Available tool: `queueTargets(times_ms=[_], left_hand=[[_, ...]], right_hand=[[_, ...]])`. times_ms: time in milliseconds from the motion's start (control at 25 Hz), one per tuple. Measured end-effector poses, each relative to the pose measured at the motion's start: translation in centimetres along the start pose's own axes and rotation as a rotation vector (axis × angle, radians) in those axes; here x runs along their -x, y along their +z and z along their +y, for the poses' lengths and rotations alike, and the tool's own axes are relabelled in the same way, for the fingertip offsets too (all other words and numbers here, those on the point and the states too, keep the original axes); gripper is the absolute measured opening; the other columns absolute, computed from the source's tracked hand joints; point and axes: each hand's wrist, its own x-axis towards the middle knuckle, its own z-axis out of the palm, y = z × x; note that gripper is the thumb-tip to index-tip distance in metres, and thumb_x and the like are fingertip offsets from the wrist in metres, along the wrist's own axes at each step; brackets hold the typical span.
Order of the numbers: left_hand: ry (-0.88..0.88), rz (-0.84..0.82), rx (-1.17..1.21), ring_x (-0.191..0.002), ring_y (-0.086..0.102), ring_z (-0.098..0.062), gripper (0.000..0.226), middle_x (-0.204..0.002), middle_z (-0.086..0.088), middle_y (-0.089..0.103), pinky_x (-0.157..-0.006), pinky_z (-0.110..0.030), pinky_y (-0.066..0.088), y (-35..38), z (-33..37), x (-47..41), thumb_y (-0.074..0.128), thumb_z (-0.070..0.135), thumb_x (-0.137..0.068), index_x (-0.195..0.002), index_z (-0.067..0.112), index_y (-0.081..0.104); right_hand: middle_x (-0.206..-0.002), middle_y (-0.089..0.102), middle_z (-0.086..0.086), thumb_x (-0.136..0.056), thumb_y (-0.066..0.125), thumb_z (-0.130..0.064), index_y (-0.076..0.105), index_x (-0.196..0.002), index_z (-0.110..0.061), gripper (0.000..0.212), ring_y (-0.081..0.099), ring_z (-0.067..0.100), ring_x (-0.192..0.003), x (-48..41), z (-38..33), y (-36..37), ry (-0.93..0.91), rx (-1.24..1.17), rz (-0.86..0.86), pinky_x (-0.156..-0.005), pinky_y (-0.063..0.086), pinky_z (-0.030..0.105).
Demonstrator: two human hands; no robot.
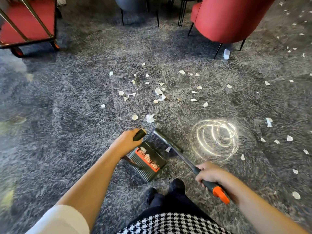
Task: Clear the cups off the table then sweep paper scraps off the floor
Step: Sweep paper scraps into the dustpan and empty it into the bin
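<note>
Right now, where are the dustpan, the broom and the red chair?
dustpan (pixel 145 168): head view, its ribbed dark tray.
broom (pixel 185 159): head view, its metal shaft.
red chair (pixel 226 19): head view, its padded back.

Head view. No text, label, brand, number or sign can be read. The dustpan (pixel 148 159), with its orange strip, and the broom (pixel 184 158) show no legible lettering.

The room is evenly and fairly brightly lit from overhead, and the floor (pixel 67 98) shows only soft shadows under the chair (pixel 228 19) at one o'clock. Glaring rings (pixel 216 139) of reflected light blaze at four o'clock. The cart (pixel 28 22) at ten o'clock is smeared. The nine o'clock edge is blurred and bent, and the middle is sharp.
</note>
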Motion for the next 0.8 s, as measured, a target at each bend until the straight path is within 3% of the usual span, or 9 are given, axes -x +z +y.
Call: queueTargets(times_ms=[120, 240, 480, 600, 680, 800], left_hand=[[-0.005, 0.002, -0.006, -0.060, 0.056, -0.015, 0.019, -0.079, -0.005, 0.062, -0.057, -0.030, 0.047, -0.2, -0.5, -0.1, 0.058, 0.025, -0.091, -0.108, 0.017, 0.056], [0.004, 0.013, -0.020, -0.059, 0.056, -0.017, 0.016, -0.078, -0.006, 0.062, -0.060, -0.036, 0.051, -0.4, -0.7, -0.1, 0.058, 0.026, -0.090, -0.103, 0.017, 0.056], [-0.003, 0.048, 0.016, -0.062, 0.059, -0.019, 0.021, -0.080, -0.004, 0.063, -0.060, -0.035, 0.052, -1.8, -2.7, 0.6, 0.059, 0.025, -0.089, -0.110, 0.022, 0.056], [0.024, 0.051, 0.022, -0.062, 0.058, -0.014, 0.016, -0.079, 0.001, 0.061, -0.057, -0.027, 0.049, -2.4, -3.4, 1.2, 0.059, 0.025, -0.089, -0.105, 0.025, 0.055], [0.047, 0.027, -0.013, -0.064, 0.058, -0.013, 0.016, -0.081, 0.002, 0.061, -0.061, -0.030, 0.051, -2.6, -3.4, 1.5, 0.060, 0.027, -0.090, -0.105, 0.024, 0.055], [0.044, -0.010, -0.046, -0.062, 0.058, -0.011, 0.019, -0.077, 0.007, 0.059, -0.056, -0.028, 0.046, -2.2, -3.4, 1.6, 0.060, 0.030, -0.090, -0.108, 0.024, 0.055]], right_hand=[[-0.060, 0.051, 0.011, -0.081, 0.046, 0.016, 0.045, -0.134, -0.006, 0.057, 0.048, 0.010, -0.030, 1.7, 0.7, 0.1, 0.011, -0.253, -0.084, -0.032, 0.037, 0.016], [-0.062, 0.049, 0.011, -0.085, 0.044, 0.017, 0.038, -0.141, -0.007, 0.061, 0.048, 0.009, -0.032, 3.9, 1.0, -1.3, -0.024, -0.330, -0.095, -0.031, 0.037, 0.017], [-0.061, 0.053, 0.011, -0.083, 0.048, 0.016, 0.033, -0.145, -0.013, 0.070, 0.048, 0.010, -0.034, 5.1, -1.4, -1.5, -0.111, -0.245, -0.031, -0.032, 0.039, 0.019], [-0.045, 0.058, 0.002, -0.079, 0.050, 0.016, 0.034, -0.145, -0.016, 0.075, 0.048, 0.011, -0.031, 3.9, -2.0, -1.4, -0.110, -0.163, 0.041, -0.032, 0.039, 0.018], [-0.035, 0.055, -0.004, -0.076, 0.051, 0.017, 0.035, -0.144, -0.014, 0.077, 0.047, 0.012, -0.028, 2.6, -1.8, -1.2, -0.106, -0.131, 0.074, -0.032, 0.038, 0.018], [-0.049, 0.058, -0.001, -0.076, 0.053, 0.015, 0.034, -0.146, -0.011, 0.077, 0.049, 0.016, -0.034, 0.4, -1.1, -0.2, -0.101, -0.095, 0.105, -0.037, 0.041, 0.022]])
